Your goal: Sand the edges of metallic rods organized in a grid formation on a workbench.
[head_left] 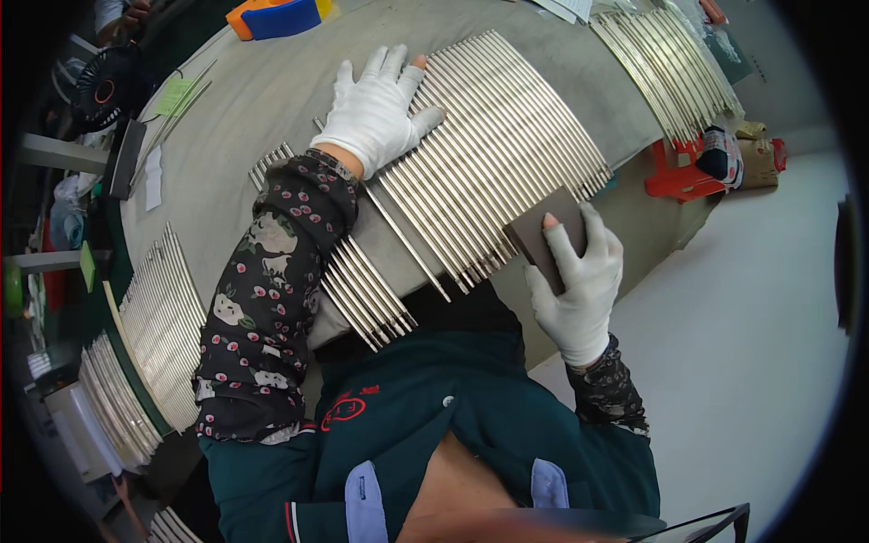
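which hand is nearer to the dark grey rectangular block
Right: the white-gloved right hand holds the block; the white-gloved left hand is apart from it, farther forward and left, beside the thin silvery metal rods.

Bright, even light glints off the metal rods [496, 154], while fisheye distortion bows the dark-rimmed edges.

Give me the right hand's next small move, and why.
Probably slide the block along the rods' near ends: the right hand holds it at those ends, while the left hand lies spread at the rods' left edge, where it could steady them.
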Action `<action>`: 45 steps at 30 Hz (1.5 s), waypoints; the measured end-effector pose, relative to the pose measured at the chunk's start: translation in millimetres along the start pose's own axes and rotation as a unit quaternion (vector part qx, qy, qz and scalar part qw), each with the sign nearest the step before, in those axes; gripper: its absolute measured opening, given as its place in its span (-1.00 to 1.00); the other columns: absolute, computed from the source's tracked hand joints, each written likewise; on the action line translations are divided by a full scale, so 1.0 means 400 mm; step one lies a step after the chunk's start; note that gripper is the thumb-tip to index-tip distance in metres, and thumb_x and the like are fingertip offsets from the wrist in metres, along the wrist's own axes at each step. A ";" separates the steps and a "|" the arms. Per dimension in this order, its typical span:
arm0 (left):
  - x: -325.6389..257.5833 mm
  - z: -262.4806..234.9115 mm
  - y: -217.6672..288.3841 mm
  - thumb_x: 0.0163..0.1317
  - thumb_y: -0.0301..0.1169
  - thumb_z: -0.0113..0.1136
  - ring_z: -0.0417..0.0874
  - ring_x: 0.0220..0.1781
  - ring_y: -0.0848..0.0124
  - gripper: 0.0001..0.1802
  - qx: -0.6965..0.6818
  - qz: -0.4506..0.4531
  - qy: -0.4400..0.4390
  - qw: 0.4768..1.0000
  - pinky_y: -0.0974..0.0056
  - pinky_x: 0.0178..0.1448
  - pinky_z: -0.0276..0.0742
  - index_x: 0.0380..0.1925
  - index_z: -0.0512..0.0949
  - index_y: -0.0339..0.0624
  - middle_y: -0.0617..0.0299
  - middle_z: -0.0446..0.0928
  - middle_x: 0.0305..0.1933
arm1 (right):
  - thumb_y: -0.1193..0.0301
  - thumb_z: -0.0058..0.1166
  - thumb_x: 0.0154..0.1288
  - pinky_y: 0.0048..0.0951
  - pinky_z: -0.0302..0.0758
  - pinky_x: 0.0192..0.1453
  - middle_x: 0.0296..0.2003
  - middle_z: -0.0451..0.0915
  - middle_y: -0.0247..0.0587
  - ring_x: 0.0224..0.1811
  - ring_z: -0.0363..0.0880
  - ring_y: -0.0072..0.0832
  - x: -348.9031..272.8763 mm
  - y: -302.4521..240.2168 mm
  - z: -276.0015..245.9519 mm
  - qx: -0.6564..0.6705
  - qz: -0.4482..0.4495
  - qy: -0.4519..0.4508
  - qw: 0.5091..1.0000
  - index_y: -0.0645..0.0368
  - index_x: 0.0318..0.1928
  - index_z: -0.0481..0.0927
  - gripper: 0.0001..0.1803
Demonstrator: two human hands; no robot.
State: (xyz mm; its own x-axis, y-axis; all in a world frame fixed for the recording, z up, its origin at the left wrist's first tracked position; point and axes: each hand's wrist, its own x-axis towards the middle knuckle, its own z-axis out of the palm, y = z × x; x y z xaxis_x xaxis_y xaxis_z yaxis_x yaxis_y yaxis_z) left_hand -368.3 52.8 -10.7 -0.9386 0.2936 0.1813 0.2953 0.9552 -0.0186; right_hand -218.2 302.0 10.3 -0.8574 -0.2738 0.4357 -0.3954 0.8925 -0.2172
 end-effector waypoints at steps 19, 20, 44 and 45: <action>0.006 -0.001 0.002 0.24 0.17 -0.10 0.03 0.49 0.22 -0.23 -0.006 -0.016 -0.029 0.999 -0.18 0.47 -0.17 0.31 0.22 -0.09 0.09 0.13 0.42 | 0.41 0.33 -0.22 -0.13 0.32 0.08 0.14 0.33 0.12 0.04 0.35 -0.04 -0.008 -0.028 -0.037 0.001 0.017 -0.004 1.000 0.00 0.04 0.52 -0.36; 0.004 0.000 0.003 0.24 0.17 -0.10 0.03 0.49 0.22 -0.23 -0.004 -0.017 -0.029 0.999 -0.18 0.47 -0.17 0.31 0.22 -0.09 0.09 0.13 0.42 | 0.39 0.35 -0.23 -0.15 0.33 0.06 0.14 0.33 0.11 0.05 0.36 -0.06 0.007 -0.032 -0.024 -0.013 0.013 -0.023 1.000 -0.02 0.04 0.52 -0.34; -0.118 -0.082 -0.098 0.27 0.10 -0.08 -0.10 0.51 0.04 -0.25 -0.057 0.112 -0.036 0.991 -0.15 0.49 -0.21 0.36 0.15 -0.05 -0.03 -0.04 0.47 | 0.38 0.33 -0.25 -0.15 0.31 0.08 0.13 0.33 0.08 0.05 0.35 -0.07 -0.085 -0.056 -0.042 0.019 0.050 -0.083 0.995 -0.01 0.01 0.52 -0.36; -0.142 -0.091 -0.112 0.27 0.10 -0.08 -0.10 0.51 0.04 -0.25 -0.055 0.111 -0.036 0.992 -0.15 0.49 -0.21 0.36 0.15 -0.05 -0.03 -0.04 0.47 | 0.39 0.33 -0.25 -0.14 0.31 0.09 0.13 0.33 0.08 0.05 0.35 -0.06 -0.083 -0.057 -0.042 0.019 0.050 -0.082 0.995 -0.01 0.02 0.52 -0.36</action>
State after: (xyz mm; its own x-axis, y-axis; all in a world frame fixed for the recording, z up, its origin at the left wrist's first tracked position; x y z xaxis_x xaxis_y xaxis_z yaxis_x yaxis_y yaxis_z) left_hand -321.8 -7.9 15.5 -0.8571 0.5023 0.1145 0.5105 0.8580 0.0571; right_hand -175.2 296.6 15.4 -0.9342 -0.2422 0.2618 -0.3149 0.9048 -0.2866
